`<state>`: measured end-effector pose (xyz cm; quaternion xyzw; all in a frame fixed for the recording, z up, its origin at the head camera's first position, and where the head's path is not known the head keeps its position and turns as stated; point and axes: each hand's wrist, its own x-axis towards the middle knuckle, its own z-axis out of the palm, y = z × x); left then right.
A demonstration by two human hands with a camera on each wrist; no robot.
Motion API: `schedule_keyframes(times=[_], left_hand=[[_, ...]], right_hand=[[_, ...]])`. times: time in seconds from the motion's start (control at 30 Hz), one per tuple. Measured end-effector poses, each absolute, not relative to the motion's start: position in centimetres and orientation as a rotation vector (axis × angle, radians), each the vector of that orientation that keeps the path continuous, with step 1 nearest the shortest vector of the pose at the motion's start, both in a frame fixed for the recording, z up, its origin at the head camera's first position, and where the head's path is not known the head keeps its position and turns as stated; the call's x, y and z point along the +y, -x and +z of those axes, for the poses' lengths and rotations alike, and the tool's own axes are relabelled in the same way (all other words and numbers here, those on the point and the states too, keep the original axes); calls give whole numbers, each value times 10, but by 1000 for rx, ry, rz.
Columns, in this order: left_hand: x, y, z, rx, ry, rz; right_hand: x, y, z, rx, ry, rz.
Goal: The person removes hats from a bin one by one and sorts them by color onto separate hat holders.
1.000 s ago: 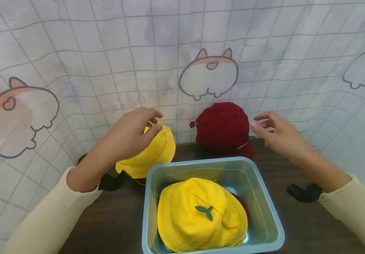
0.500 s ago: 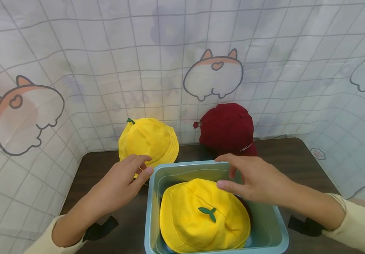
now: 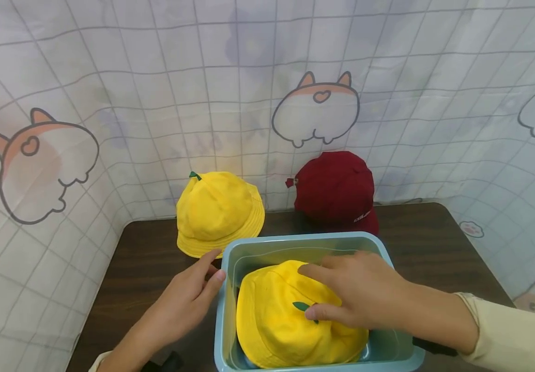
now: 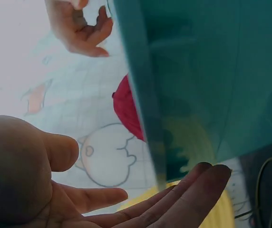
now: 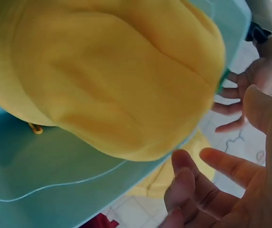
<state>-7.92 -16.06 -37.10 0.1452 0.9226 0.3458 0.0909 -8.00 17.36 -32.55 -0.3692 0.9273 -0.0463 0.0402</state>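
Starting at the left, your left hand (image 3: 179, 304) is beside the left wall of the blue tub (image 3: 286, 251), on the outside, with fingers loosely extended, thumb apart and nothing in its grasp (whether a fingertip touches the tub, you cannot tell). Beyond that hand, on the far left of the dark wooden table (image 3: 425, 232), sits the far yellow hat (image 3: 218, 212), crown up, its brim close to the tub's far left corner. The near yellow hat (image 3: 274, 320) lies inside the tub, crown up, with a green sprout (image 3: 301, 306) on top. Behind the tub, right of the far yellow hat, is a dark red cap (image 3: 334, 191), its brim toward the near right. Your right hand (image 3: 362, 289) is over the right part of the near yellow hat, fingers spread and slightly bent, gripping nothing. Gridded cloth (image 3: 434, 129) hangs behind it all.
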Motion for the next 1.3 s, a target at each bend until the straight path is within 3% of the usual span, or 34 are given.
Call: schedule_keyframes(times=[0.27,0.93,1.3], left_hand=[[-153,72,-396,2657,-307,1149],[-143,58,-416,2776,-353,1127],[-142,57,-417,2771,-359,1142]], right_hand=[[169,78,-336,2811,1323,154],[169,88,-350,2838,1474,167],[169,96,-359,2795,1721,80]])
